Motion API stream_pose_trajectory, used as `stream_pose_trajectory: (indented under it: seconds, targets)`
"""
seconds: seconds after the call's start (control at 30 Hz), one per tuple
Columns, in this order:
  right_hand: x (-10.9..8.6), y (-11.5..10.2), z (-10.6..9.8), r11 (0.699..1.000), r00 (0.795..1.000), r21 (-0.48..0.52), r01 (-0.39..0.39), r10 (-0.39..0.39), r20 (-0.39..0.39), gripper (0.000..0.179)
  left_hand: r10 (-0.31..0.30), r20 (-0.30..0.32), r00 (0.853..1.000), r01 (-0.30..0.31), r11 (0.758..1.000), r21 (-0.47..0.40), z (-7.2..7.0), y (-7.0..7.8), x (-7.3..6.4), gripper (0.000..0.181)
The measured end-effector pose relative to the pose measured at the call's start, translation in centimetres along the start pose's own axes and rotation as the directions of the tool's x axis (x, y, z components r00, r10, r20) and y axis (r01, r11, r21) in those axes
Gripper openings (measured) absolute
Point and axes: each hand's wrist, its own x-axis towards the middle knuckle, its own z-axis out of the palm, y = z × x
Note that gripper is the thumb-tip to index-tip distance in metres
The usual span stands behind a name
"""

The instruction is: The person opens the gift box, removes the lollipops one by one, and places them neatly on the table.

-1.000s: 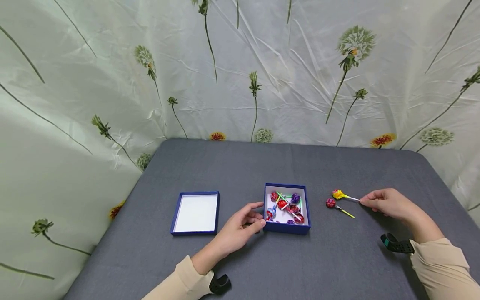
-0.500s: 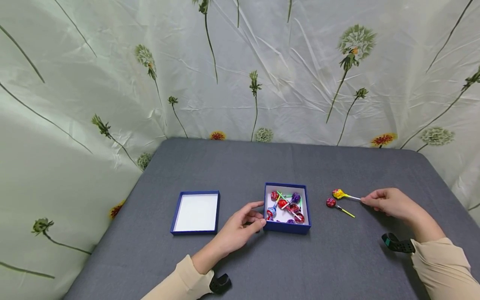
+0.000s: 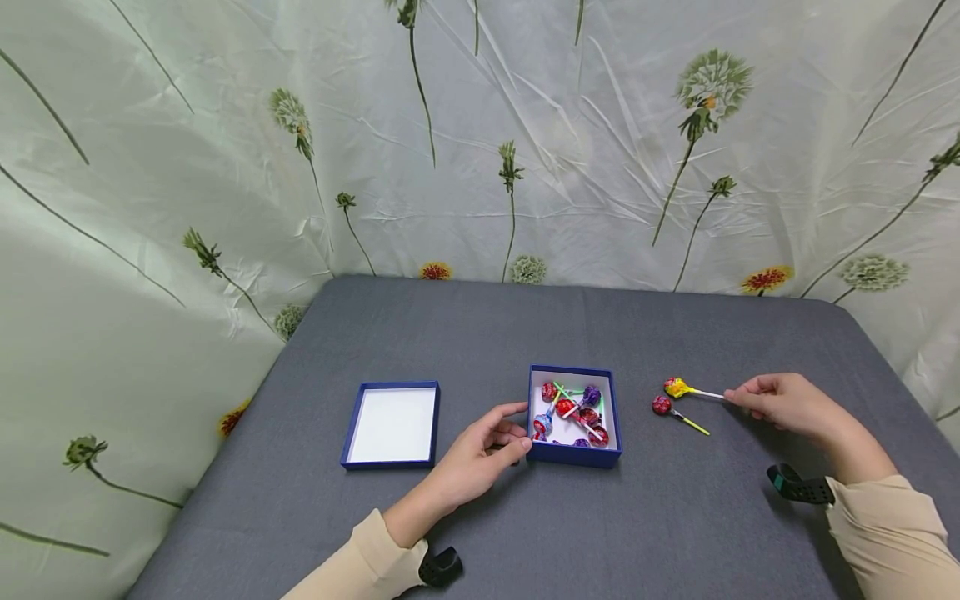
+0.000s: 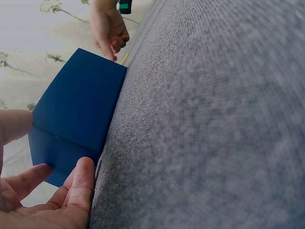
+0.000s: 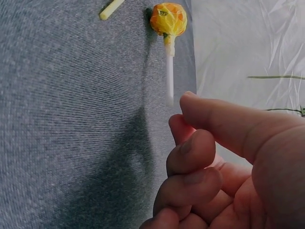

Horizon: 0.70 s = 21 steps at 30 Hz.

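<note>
L hand [image 3: 480, 458] w/ fingers apart, R hand [image 3: 787, 408] w/ fingers bent, thumb & index v. close

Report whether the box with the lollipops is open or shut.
Open: the head view shows lollipops lying uncovered inside the box.

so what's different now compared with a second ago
The right hand has shifted slightly right, to the end of the white stick of the yellow lollipop; I can't tell whether it has fully let go. The left hand at the box, the lid and the red lollipop stayed put.
</note>
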Motion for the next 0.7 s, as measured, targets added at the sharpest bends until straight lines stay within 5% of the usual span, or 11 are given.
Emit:
stream_pose_trajectory:
  seconds: [0.7]
  targets:
    - [-0.4, -3.0, -1.1, 0.998, 0.999, -0.030, 0.049, -0.049, -0.021, 0.047, -0.006, 0.001, 1.000, 0.006, 1.000, -0.012, 0.0, 0.2, -0.1, 0.050]
